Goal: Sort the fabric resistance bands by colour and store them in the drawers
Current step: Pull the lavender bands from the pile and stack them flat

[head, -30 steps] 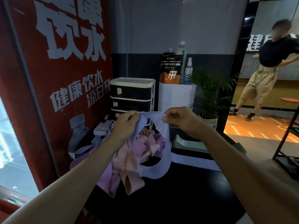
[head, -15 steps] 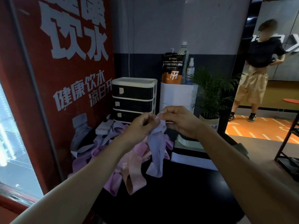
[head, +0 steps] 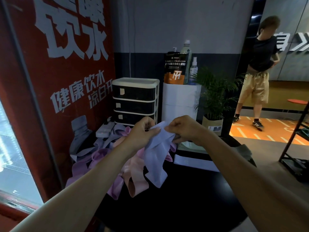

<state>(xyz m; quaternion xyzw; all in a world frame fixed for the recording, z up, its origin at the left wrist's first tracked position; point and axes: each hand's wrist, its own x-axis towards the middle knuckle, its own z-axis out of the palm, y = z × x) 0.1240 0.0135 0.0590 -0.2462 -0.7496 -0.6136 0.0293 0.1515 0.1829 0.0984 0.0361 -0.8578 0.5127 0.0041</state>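
Behind table (head: 192, 206), shut drawers (head: 134, 100), contents unseen

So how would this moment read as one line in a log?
step: sorting | left hand: pinches lilac band | right hand: pinches lilac band | pile of bands: on table | drawers: closed

Beyond both hands, the drawer unit (head: 135, 101) is standing with drawers closed, a heap of bands (head: 107, 158) and a power strip (head: 105, 129) crowding the table (head: 192, 198) just before it.
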